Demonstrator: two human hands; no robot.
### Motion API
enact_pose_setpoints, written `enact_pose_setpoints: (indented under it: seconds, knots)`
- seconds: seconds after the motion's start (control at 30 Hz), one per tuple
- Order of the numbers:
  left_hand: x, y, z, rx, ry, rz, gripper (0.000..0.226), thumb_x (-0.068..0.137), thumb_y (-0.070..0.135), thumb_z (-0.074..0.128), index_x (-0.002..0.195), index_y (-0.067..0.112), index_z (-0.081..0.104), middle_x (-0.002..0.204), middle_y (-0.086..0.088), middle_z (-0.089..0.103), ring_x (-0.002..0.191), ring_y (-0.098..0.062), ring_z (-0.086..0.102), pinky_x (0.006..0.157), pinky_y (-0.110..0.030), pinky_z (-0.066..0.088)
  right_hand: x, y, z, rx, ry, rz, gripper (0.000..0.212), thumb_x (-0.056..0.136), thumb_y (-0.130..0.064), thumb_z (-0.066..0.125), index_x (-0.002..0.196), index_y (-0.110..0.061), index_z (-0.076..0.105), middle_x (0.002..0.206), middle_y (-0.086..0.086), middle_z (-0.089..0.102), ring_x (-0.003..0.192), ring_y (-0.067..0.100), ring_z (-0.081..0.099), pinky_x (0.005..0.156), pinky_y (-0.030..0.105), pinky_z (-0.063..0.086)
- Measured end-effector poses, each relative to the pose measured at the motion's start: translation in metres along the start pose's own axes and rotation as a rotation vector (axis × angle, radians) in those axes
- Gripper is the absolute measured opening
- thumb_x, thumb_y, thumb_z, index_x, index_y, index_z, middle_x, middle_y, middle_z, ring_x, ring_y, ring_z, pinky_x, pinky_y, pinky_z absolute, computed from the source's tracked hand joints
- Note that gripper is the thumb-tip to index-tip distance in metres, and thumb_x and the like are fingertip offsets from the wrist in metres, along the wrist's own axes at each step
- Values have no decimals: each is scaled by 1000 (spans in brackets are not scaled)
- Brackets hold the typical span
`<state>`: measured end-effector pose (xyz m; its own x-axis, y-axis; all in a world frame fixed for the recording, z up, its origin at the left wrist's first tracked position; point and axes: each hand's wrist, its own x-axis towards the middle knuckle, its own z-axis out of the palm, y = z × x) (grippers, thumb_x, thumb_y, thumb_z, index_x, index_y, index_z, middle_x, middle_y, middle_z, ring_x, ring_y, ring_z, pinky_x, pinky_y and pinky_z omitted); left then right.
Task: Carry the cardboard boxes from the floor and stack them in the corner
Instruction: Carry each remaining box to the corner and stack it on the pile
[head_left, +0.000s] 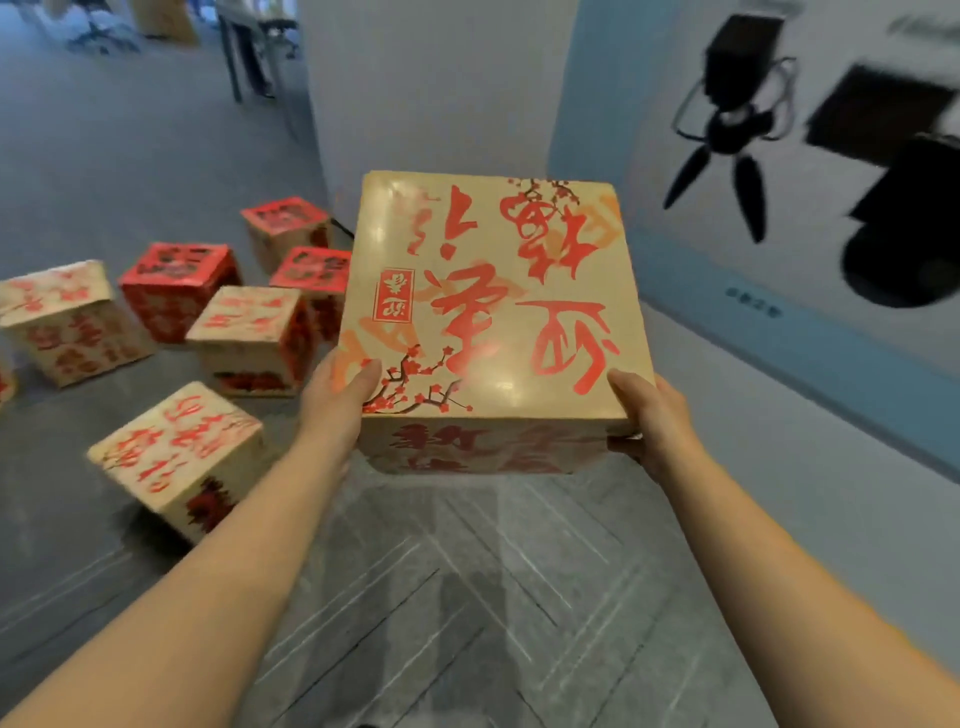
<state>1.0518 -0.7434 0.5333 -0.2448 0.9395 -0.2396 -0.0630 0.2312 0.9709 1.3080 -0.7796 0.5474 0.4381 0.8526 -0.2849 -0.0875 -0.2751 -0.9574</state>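
Observation:
A tan cardboard box (493, 312) with red calligraphy and plum blossoms is held in the air in front of me, above the floor. My left hand (337, 400) grips its near left side and my right hand (654, 421) grips its near right corner. Several more boxes of the same kind lie scattered on the grey floor to the left: one tipped box nearest me (176, 457), a tan one (254, 338) behind it, a red-topped one (179, 286) and others beyond. The wall corner (561, 104) rises just behind the held box.
A light wall with a blue band and black printed shapes (779, 156) runs along the right. A white pillar or wall face (415, 78) stands straight ahead. Table legs and a chair base (249, 52) show at the far top left. The floor near me has chevron-patterned tiles (467, 597).

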Motion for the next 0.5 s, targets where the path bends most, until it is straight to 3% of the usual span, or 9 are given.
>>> enact_pose_setpoints:
  seconds: [0.1,0.37,0.5]
  knots:
    - [-7,8,60,-4,-168,22,39,92,20,55,130,23,50,115,-4,62,99,-22,60,91,-40,46,-5,-3,-58,79,151,7,7,90,-19,53,85,-23,56,79,-1,59,70,18,54,68,35,48]
    - [-28,16,195,131,-625,42,20,91,27,56,108,33,49,121,-6,62,103,-27,60,92,-46,46,-48,-3,-170,231,572,-6,7,90,-17,55,86,-22,56,78,0,59,70,18,54,68,36,47]
    - [-57,16,250,140,-861,27,23,94,22,51,117,25,49,106,-1,62,86,-19,59,75,-33,47,-85,4,-204,305,763,-50,8,90,-15,54,96,-18,58,81,-1,61,73,15,56,71,34,48]
